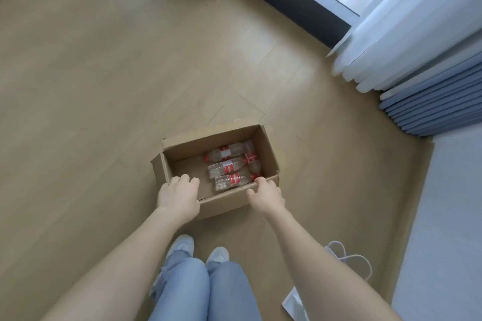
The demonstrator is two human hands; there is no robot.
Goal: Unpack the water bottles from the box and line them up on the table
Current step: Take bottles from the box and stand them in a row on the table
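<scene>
An open cardboard box [182, 150] sits on the wooden floor in front of my feet. Inside it, toward the right half, lie several clear water bottles [229, 165] with red labels and red caps, all on their sides. My left hand [178, 197] grips the box's near rim at its left corner, fingers curled over the edge. My right hand [266, 194] grips the same near rim at the right corner, fingers hooked over it next to the nearest bottle [233, 181]. No table is in view.
Light wooden floor [104, 86] spreads to the left and beyond the box. White and blue curtains [417, 65] hang at the right, with a dark window sill behind. A white paper bag with cord handles [339, 260] lies at the lower right. My knees and white shoes [184, 243] are below.
</scene>
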